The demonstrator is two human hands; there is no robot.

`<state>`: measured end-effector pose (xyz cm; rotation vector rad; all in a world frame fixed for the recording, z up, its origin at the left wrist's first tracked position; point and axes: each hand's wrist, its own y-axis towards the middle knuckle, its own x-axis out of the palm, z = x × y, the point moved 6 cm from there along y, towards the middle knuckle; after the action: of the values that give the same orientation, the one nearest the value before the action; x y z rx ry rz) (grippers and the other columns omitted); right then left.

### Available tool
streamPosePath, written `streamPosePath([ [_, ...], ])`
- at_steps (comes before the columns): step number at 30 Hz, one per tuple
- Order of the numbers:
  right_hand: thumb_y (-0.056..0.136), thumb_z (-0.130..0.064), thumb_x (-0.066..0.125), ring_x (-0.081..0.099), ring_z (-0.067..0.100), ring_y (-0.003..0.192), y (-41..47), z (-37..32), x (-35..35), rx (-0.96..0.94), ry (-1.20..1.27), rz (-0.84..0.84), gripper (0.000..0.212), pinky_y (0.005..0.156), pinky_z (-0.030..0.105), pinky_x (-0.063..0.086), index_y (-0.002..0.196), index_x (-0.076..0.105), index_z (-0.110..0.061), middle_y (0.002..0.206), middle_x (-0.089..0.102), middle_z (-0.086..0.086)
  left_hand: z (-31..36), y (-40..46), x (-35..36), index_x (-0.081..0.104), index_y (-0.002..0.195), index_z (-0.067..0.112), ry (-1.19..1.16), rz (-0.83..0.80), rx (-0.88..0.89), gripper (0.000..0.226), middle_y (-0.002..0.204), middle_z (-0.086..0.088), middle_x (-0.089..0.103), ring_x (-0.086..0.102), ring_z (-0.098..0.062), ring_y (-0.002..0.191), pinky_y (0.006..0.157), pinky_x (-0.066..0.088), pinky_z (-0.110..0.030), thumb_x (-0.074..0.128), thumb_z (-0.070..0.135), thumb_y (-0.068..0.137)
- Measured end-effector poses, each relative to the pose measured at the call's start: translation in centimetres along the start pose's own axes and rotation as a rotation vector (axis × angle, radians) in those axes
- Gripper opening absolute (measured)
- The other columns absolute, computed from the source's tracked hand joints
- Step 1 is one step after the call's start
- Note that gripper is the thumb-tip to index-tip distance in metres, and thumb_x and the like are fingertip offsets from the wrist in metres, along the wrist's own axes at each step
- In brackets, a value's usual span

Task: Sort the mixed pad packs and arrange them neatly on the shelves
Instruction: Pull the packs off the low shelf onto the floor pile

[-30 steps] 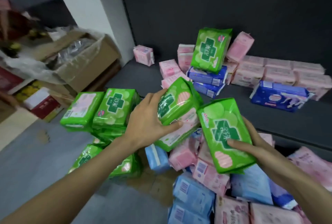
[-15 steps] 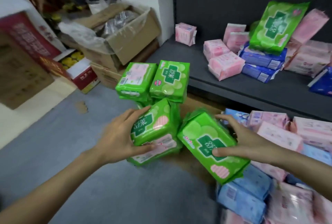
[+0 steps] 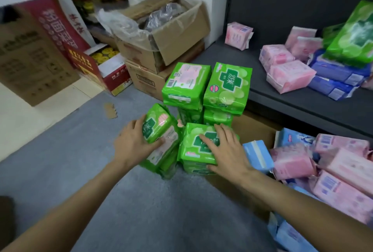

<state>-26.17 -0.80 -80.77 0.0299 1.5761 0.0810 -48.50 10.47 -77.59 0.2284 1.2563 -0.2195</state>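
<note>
Head view showed a stack of glossy green plastic pad packs point(image 3: 203, 98) on the grey floor point(image 3: 84, 163), against the front edge of the dark lower shelf point(image 3: 298, 102). Each front bore a dark green cross with white characters; one back carried a pink panel and barcode. The left hand point(image 3: 134, 143) gripped a tilted green pack point(image 3: 156, 123). The right hand point(image 3: 226, 148) lay flat, fingers spread, on another green pack point(image 3: 193, 146). Hands were apart.

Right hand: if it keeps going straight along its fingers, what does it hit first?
The right hand lies flat on a green pad pack, fingers pointing up-frame. Straight on, it would likely meet the taller stack of green packs just beyond; depth is unclear.
</note>
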Motion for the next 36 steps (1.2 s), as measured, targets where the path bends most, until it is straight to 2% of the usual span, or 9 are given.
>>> streamPosePath([
  [7, 0.049, -0.069, 0.077, 0.051, 0.036, 0.118, 0.7, 0.4, 0.5, -0.029, -0.073, -0.05, 0.097, 0.091, 0.053, 0.046, 0.129, 0.056, -0.02, 0.129, 0.053, 0.017, 1.3, 1.9, 1.8, 0.025, 0.149, 0.014, -0.009, 0.003, 0.001, 0.097, 0.14, -0.014, 0.043, 0.044, -0.032, 0.124, 0.097, 0.043, -0.046, 0.049, 0.075, 0.077],
  [11, 0.056, -0.068, 0.074, 0.055, 0.033, 0.11, 0.4, 0.8, -0.2, -0.073, -0.078, -0.005, 0.089, 0.088, 0.043, 0.049, 0.126, 0.059, -0.016, 0.122, 0.058, 0.014, 2.0, 0.9, 4.3, -0.003, 0.153, 0.012, 0.165, -0.17, 0.009, 0.102, 0.16, -0.009, 0.006, 0.018, -0.027, 0.144, 0.112, 0.022, -0.048, 0.022, 0.079, 0.08],
  [14, 0.06, -0.064, 0.073, 0.055, 0.033, 0.111, 0.2, 0.6, -0.6, -0.107, -0.06, 0.0, 0.084, 0.09, 0.043, 0.048, 0.125, 0.059, -0.015, 0.122, 0.058, 0.013, 2.3, 0.5, 4.6, -0.006, 0.153, 0.014, 0.173, -0.191, 0.024, 0.104, 0.161, -0.009, -0.005, 0.002, -0.023, 0.148, 0.117, 0.005, -0.051, 0.007, 0.083, 0.076],
  [17, 0.068, -0.059, 0.071, 0.054, 0.032, 0.115, 0.2, 0.3, -1.3, -0.156, -0.026, 0.01, 0.074, 0.095, 0.043, 0.046, 0.126, 0.058, -0.015, 0.125, 0.057, 0.012, 2.7, -0.1, 3.6, 0.008, 0.154, 0.016, 0.148, -0.16, 0.066, 0.107, 0.161, -0.009, 0.003, 0.003, -0.023, 0.148, 0.117, 0.003, -0.049, -0.001, 0.08, 0.069],
  [20, 0.073, -0.049, 0.071, 0.054, 0.03, 0.117, 0.1, 0.2, -2.9, -0.231, -0.002, 0.096, 0.062, 0.097, 0.04, 0.045, 0.125, 0.059, -0.018, 0.124, 0.059, 0.009, 4.1, -1.4, 1.7, 0.036, 0.146, 0.016, 0.132, -0.066, 0.169, 0.092, 0.152, -0.013, 0.032, 0.026, -0.033, 0.14, 0.112, 0.025, -0.05, 0.014, 0.072, 0.077],
  [23, 0.08, -0.039, 0.06, 0.059, 0.024, 0.106, -0.4, 1.5, -5.5, -0.312, 0.029, 0.183, 0.045, 0.089, 0.035, 0.048, 0.121, 0.062, -0.022, 0.111, 0.065, 0.001, 8.0, -3.3, -1.0, 0.061, 0.122, 0.016, 0.174, 0.068, 0.392, 0.066, 0.116, -0.006, 0.065, 0.061, -0.03, 0.105, 0.082, 0.051, -0.043, 0.033, 0.06, 0.082],
  [26, 0.081, -0.037, 0.042, 0.065, 0.023, 0.078, -1.9, 5.4, -8.1, -0.261, 0.05, 0.113, 0.037, 0.066, 0.031, 0.052, 0.104, 0.067, -0.023, 0.083, 0.067, -0.002, 14.1, -4.3, -3.1, 0.066, 0.112, 0.023, 0.069, 0.081, 0.57, 0.048, 0.091, 0.012, 0.069, 0.066, -0.019, 0.081, 0.065, 0.051, -0.031, 0.042, 0.054, 0.084],
  [32, 0.092, -0.032, 0.043, 0.058, 0.022, 0.107, -8.8, 18.8, -12.5, 0.051, 0.002, -0.098, 0.027, 0.075, 0.032, 0.042, 0.115, 0.056, -0.026, 0.116, 0.06, -0.005, 31.0, -3.5, -1.8, 0.066, 0.112, 0.017, -0.099, 0.031, 1.119, 0.032, 0.098, 0.001, 0.066, 0.056, -0.018, 0.096, 0.09, 0.043, -0.029, 0.053, 0.033, 0.088],
  [36, 0.089, -0.027, 0.053, 0.059, 0.022, 0.107, -13.5, 29.9, -14.4, 0.262, 0.115, -0.013, 0.025, 0.08, 0.033, 0.045, 0.112, 0.061, -0.025, 0.116, 0.064, -0.004, 40.9, -0.5, 2.0, 0.067, 0.112, 0.017, -0.112, -0.019, 1.058, 0.038, 0.103, -0.001, 0.068, 0.059, -0.021, 0.098, 0.091, 0.043, -0.03, 0.05, 0.035, 0.083],
])
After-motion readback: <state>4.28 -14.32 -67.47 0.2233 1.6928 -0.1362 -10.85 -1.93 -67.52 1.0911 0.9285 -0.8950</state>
